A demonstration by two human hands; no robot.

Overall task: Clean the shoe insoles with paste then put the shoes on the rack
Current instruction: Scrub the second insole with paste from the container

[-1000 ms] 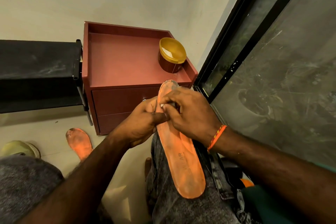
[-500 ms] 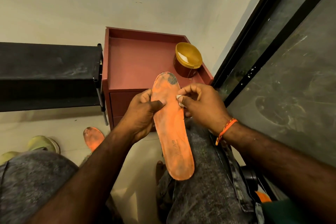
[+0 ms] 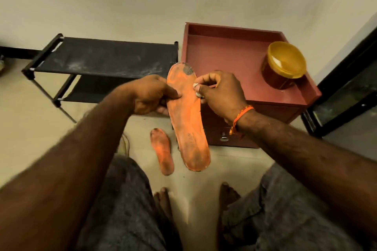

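Insole (image 3: 188, 120): orange, grimy, dark worn patch at the toe; held in the air above the floor.
Left hand (image 3: 151, 94): thumb pinches its left edge.
Right hand (image 3: 221, 92): fingertips pinch a white wad (image 3: 197, 89) (paste or cloth, unclear) against the right edge.
Second insole (image 3: 162, 151): on the floor.

The floor (image 3: 61, 132) on the left is open. The rack (image 3: 106, 61) and red cabinet (image 3: 234, 63) block the back. A tub (image 3: 284, 65) sits on the cabinet's right side; its left side is bare.
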